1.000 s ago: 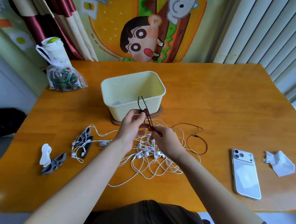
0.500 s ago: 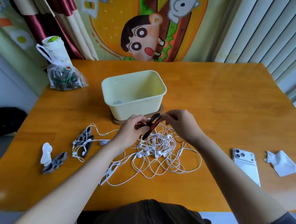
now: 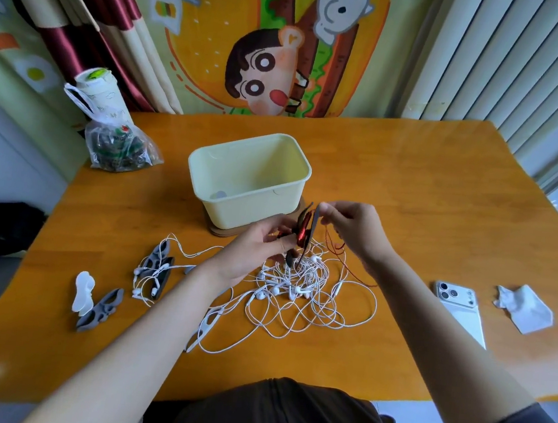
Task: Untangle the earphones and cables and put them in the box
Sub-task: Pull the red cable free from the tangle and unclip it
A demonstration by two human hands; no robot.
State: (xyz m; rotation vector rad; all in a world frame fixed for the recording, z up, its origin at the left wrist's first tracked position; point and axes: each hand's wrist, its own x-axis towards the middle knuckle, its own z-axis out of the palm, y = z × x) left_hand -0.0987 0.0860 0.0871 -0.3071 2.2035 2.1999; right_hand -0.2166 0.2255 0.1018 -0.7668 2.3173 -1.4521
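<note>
A pale yellow box [image 3: 293, 197] stands on a round wooden base at the table's middle. In front of it my left hand [image 3: 252, 253] grips a dark cable winder [image 3: 305, 229] wrapped with thin red cable. My right hand [image 3: 354, 233] pinches the loose red cable [image 3: 344, 252] beside the winder's top. Below both hands lies a tangle of white earphones [image 3: 300, 292]. Another white earphone is wound on grey winders [image 3: 158, 267] to the left.
More grey and white winders [image 3: 92, 302] lie near the left front. A white phone [image 3: 460, 309] and a crumpled tissue [image 3: 524, 309] sit at the right. A plastic bag with a cup [image 3: 117, 135] stands at the back left, near the table edge.
The loose red cable that lay on the table to the right has been drawn in and wound onto the winder. My right hand has risen from the tangle to the winder's top.
</note>
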